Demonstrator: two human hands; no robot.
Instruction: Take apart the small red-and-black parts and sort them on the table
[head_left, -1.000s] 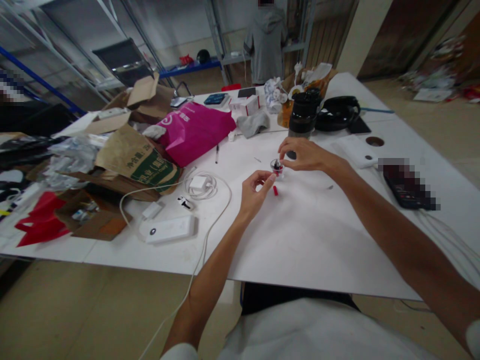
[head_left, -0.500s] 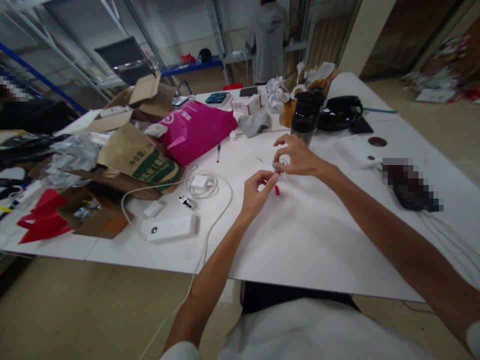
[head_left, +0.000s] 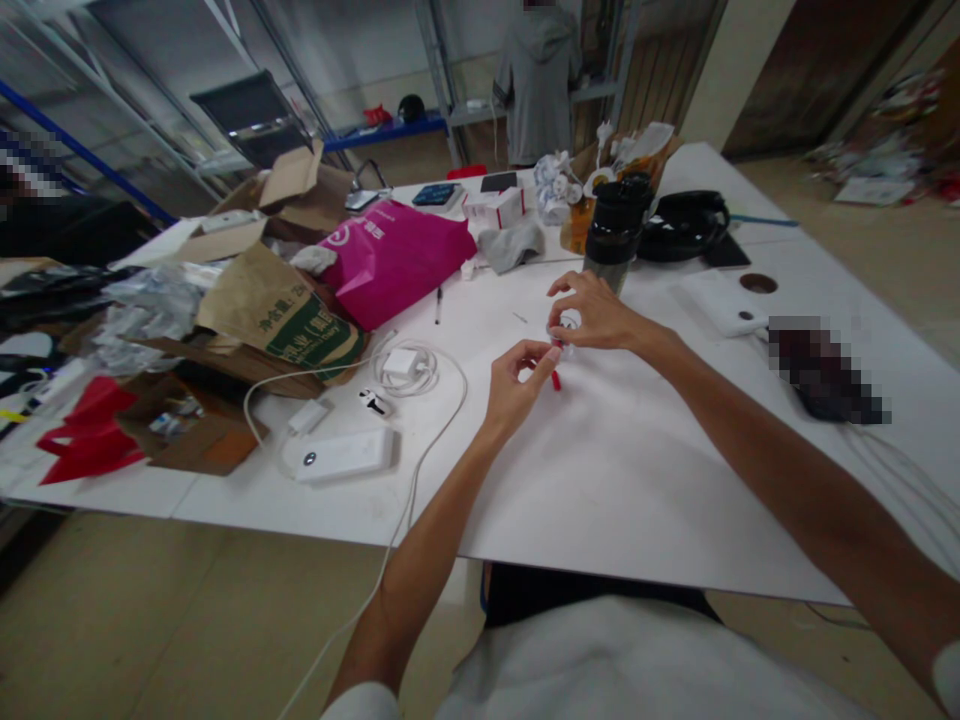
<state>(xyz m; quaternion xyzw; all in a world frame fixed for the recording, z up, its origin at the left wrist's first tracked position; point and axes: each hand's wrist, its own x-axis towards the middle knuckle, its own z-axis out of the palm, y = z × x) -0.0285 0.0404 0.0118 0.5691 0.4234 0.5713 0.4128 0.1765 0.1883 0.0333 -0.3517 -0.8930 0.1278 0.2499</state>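
Note:
Over the middle of the white table (head_left: pixel 600 470), my left hand (head_left: pixel 517 385) pinches a small, slim red object (head_left: pixel 556 381) between thumb and forefinger; its lower end sticks out beneath the thumb. My right hand (head_left: pixel 596 312) is closed in a pinch just above, its fingertips at the upper end of the red object. A small clear, whitish piece (head_left: pixel 568 322) shows at those fingertips. Both pieces are too small and too covered by fingers to tell their kind. Right behind my right hand stands a dark drink bottle (head_left: pixel 611 235).
To the left lie a power bank (head_left: pixel 349 457), a coiled white cable (head_left: pixel 405 370), a pen (head_left: pixel 439 306), a magenta bag (head_left: pixel 405 250) and an open cardboard box (head_left: pixel 195 440). A phone (head_left: pixel 821 370) rests at right. Someone in grey (head_left: pixel 540 85) stands at the back.
Both hands keep their pinch at nearly the same spot. The whole view has shifted very slightly.

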